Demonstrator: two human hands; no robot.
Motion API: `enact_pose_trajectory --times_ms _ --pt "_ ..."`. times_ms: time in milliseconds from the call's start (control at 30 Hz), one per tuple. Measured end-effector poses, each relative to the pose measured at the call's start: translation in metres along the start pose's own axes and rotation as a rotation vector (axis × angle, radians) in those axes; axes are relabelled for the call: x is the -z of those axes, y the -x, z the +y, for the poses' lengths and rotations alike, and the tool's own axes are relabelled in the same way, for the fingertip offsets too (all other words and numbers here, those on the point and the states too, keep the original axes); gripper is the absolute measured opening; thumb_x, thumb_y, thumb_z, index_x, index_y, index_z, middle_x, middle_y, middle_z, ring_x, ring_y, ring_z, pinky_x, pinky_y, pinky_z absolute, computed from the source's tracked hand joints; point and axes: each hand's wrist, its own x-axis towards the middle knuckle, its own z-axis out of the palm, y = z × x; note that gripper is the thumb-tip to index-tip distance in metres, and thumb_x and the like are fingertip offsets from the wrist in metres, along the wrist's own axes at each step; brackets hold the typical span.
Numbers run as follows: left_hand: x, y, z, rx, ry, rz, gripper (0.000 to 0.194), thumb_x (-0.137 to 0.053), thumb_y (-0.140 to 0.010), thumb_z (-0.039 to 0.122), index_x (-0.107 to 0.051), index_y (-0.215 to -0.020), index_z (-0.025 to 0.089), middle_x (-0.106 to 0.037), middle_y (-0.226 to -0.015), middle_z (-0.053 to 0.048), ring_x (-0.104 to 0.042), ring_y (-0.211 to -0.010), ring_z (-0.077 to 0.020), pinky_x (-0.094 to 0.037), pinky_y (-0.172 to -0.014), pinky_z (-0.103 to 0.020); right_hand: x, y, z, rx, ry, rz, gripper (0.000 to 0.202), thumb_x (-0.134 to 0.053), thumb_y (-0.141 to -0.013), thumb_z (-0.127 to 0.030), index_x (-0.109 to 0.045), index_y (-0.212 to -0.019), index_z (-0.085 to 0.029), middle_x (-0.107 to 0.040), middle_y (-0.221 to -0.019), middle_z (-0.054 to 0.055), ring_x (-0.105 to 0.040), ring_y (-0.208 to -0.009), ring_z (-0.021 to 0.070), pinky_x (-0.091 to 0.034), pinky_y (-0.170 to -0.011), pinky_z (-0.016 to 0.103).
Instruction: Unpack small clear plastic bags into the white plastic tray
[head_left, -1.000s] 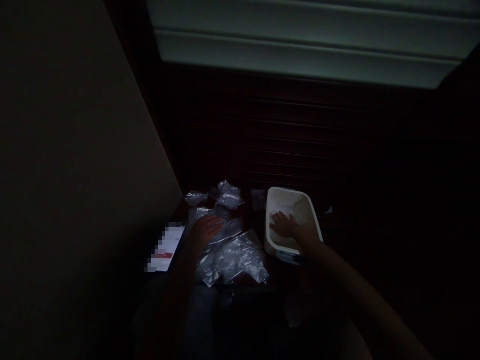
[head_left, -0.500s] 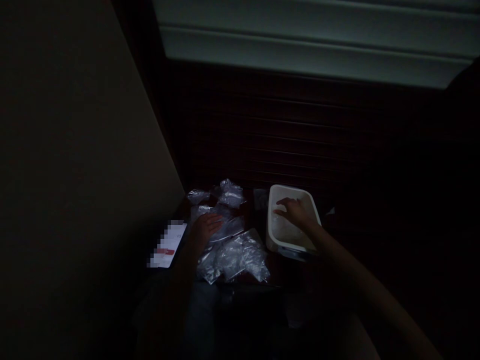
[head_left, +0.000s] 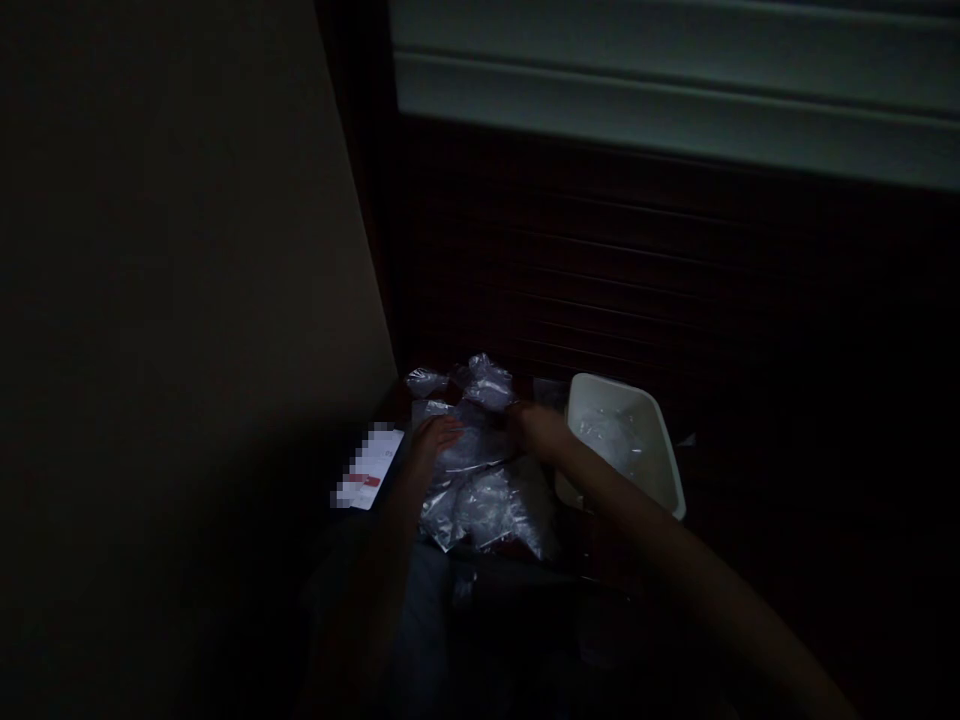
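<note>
In dim light, several crumpled clear plastic bags (head_left: 484, 505) lie spread over a dark tabletop. My left hand (head_left: 437, 436) rests with its fingers stretched out flat on a smoother plastic bag (head_left: 474, 445) in the middle of them. Over the right edge of that same bag is my right hand (head_left: 538, 430), its fingers bent down into shadow; whether they grip the plastic is hidden. Beside it stands a white plastic tub (head_left: 667, 440), partly covered by my right forearm. Inside the tub lies clear crumpled plastic (head_left: 609, 438).
A lit phone (head_left: 371, 470) sits at the left, near a plain wall (head_left: 187, 250). Behind the tabletop rises dark slatted wood (head_left: 585, 240), with pale horizontal slats (head_left: 637, 110) above. More bags (head_left: 486, 382) lie at the back.
My right hand has moved left, out of the white tub to the bags. Clear plastic now shows plainly in the tub. My left hand stays on the bags; the whole view has shifted.
</note>
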Motion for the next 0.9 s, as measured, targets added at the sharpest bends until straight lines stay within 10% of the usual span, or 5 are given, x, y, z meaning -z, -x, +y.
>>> enact_pose_trajectory --times_ms 400,900 --pt "0.016 -0.01 -0.001 0.071 -0.036 -0.021 0.024 -0.055 -0.076 0.038 -0.061 -0.09 0.019 -0.069 -0.095 -0.013 -0.06 -0.1 -0.0294 -0.043 -0.089 -0.041 -0.076 -0.047 -0.054 0.055 0.048 -0.071 0.032 -0.038 -0.082 -0.007 -0.06 -0.105 -0.009 -0.066 -0.103 0.018 -0.064 -0.095 0.0255 -0.05 -0.076 0.034" --pt "0.011 -0.01 0.001 0.055 -0.032 0.008 0.022 -0.061 -0.07 0.037 -0.061 -0.081 0.018 -0.069 -0.084 -0.009 -0.064 -0.085 -0.0267 -0.043 -0.081 -0.04 -0.036 -0.058 -0.018 0.043 -0.151 -0.018 0.029 -0.038 -0.083 -0.013 -0.063 -0.098 -0.01 -0.065 -0.104 0.018 -0.061 -0.096 0.0247 -0.044 -0.08 0.032"
